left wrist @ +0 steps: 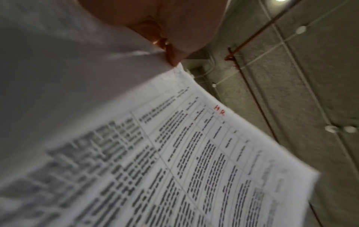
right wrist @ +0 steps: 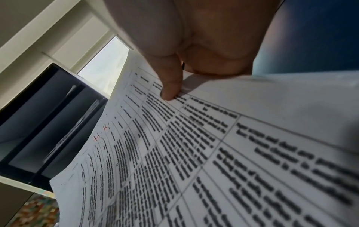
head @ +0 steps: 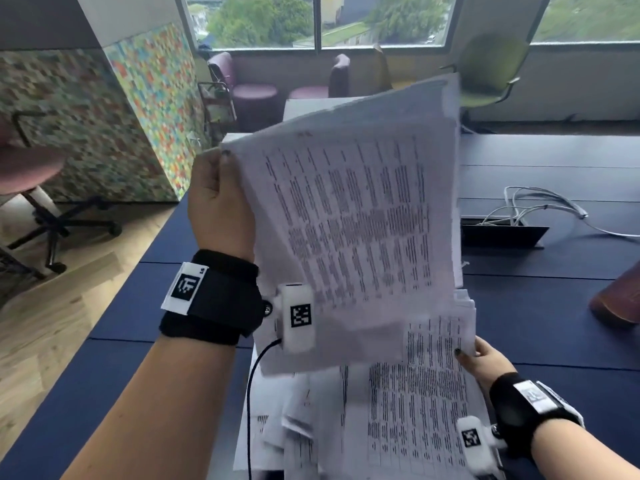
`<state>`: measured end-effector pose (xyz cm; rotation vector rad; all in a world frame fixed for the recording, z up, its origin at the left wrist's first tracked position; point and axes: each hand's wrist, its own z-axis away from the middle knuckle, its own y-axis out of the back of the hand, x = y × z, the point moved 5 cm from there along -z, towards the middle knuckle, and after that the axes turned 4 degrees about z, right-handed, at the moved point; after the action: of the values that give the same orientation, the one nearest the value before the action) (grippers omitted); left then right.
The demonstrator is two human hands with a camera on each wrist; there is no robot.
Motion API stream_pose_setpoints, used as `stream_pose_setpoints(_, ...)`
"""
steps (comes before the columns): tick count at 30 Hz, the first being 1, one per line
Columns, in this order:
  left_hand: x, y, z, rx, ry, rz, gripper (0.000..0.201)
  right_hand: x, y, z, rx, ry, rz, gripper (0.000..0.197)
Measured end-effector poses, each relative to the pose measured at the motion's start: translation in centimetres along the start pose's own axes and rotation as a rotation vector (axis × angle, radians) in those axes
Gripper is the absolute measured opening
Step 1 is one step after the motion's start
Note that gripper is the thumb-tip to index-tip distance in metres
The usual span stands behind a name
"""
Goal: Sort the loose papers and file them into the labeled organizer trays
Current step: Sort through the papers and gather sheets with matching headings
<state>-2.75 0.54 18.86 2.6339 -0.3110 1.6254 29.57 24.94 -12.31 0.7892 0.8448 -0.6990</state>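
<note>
- Our left hand [head: 221, 202] pinches a raised sheet [head: 349, 220] by its corner.
- Our right hand [head: 488, 358] grips the loose pile [head: 398, 417] below on the counter [head: 540, 299].
- Sorting appears early; nothing visibly filed yet.

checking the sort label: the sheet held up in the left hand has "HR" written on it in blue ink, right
Not quite: the "HR" mark on the sheet pinched by the left hand is in red ink, not blue, as the left wrist view shows.
</note>
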Motion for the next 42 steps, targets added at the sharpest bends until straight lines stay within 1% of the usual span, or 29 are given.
stream_pose_setpoints(2, -2.5, 0.4, -0.3, 0.028, 0.098, -0.127, 0.015, -0.1, 0.6, 0.2, 0.013, -0.005, -0.018, 0.027)
stream_pose_setpoints(5, -7.0, 0.5, 0.7, -0.056, 0.217, -0.284, 0.022, -0.4, 1.3, 0.6, 0.030, -0.021, -0.003, 0.028)
stream_pose_setpoints(6, -8.8, 0.5, 1.3, -0.076, 0.272, -0.315, 0.021, -0.5, 1.5, 0.7, 0.027, -0.022, 0.008, 0.029)
stream_pose_setpoints(8, -12.7, 1.0, 3.4, -0.121, 0.449, -0.345, 0.016, -0.7, 1.8, 0.9, 0.023, -0.027, 0.012, 0.028)
stream_pose_setpoints(10, -16.8, 1.7, 6.2, -0.205, 0.636, -0.378, 0.018, -1.0, 1.9, 1.2, 0.023, -0.024, 0.035, 0.027)
stream_pose_setpoints(12, -20.5, 2.5, 9.1, -0.332, 0.787, -0.448, 0.022, -1.4, 1.7, 1.5, 0.023, -0.022, 0.036, 0.027)
stream_pose_setpoints(15, -24.0, 3.3, 12.7, -0.573, 0.906, -0.628, 0.021, -1.5, 1.6, 1.4, 0.027, -0.030, 0.043, 0.026)
stream_pose_setpoints(17, -25.1, 3.7, 13.9, -0.738, 0.899, -0.788, 0.026, -1.5, 1.5, 1.3, 0.030, -0.036, 0.056, 0.026)
stream_pose_setpoints(18, -25.2, 3.9, 13.9, -0.765, 0.870, -0.834, 0.024, -1.5, 1.5, 1.3, 0.028, -0.040, 0.058, 0.027)
stream_pose_setpoints(19, -25.2, 4.2, 13.5, -0.750, 0.837, -0.859, 0.018, -1.5, 1.5, 1.1, 0.026, -0.038, 0.061, 0.027)
stream_pose_setpoints(20, -25.0, 4.5, 12.8, -0.703, 0.804, -0.866, 0.010, -1.6, 1.5, 1.0, 0.027, -0.038, 0.070, 0.027)
stream_pose_setpoints(21, -24.8, 5.0, 12.0, -0.633, 0.778, -0.854, 0.009, -1.7, 1.5, 1.0, 0.028, -0.034, 0.083, 0.027)
stream_pose_setpoints(23, -24.1, 6.2, 10.0, -0.461, 0.754, -0.806, 0.011, -2.1, 1.8, 0.7, 0.036, -0.028, 0.097, 0.028)
stream_pose_setpoints(25, -23.5, 7.2, 8.4, -0.334, 0.737, -0.767, 0.013, -2.6, 2.0, 0.6, 0.027, -0.027, 0.058, 0.028)
stream_pose_setpoints(27, -22.8, 8.0, 7.3, -0.269, 0.731, -0.752, 0.014, -3.0, 2.3, 0.6, 0.009, -0.034, 0.010, 0.025)
stream_pose_setpoints(29, -22.6, 8.4, 7.0, -0.237, 0.737, -0.730, 0.014, -3.3, 2.4, 0.6, -0.028, -0.048, -0.058, 0.023)
stream_pose_setpoints(31, -22.0, 8.3, 7.3, -0.217, 0.755, -0.648, 0.017, -3.7, 2.3, 0.8, -0.067, -0.067, -0.167, 0.026)
stream_pose_setpoints(34, -21.0, 6.7, 8.8, -0.263, 0.781, -0.463, 0.029, -4.9, 1.0, 1.1, -0.138, -0.080, -0.288, 0.030)
stream_pose_setpoints(36, -20.3, 5.1, 9.9, -0.320, 0.798, -0.346, 0.035, -5.7, -0.3, 1.3, -0.176, -0.073, -0.279, 0.031)
stream_pose_setpoints(38, -20.9, 3.4, 10.7, -0.392, 0.826, -0.275, 0.037, -6.0, -1.6, 1.2, -0.181, -0.077, -0.233, 0.029)
stream_pose_setpoints(40, -22.2, 1.6, 11.5, -0.494, 0.809, -0.274, 0.035, -5.9, -2.8, 1.0, -0.171, -0.098, -0.207, 0.027)
stream_pose_setpoints(42, -23.4, 0.4, 12.7, -0.580, 0.796, -0.309, 0.039, -5.9, -3.8, 0.7, -0.154, -0.122, -0.163, 0.029)
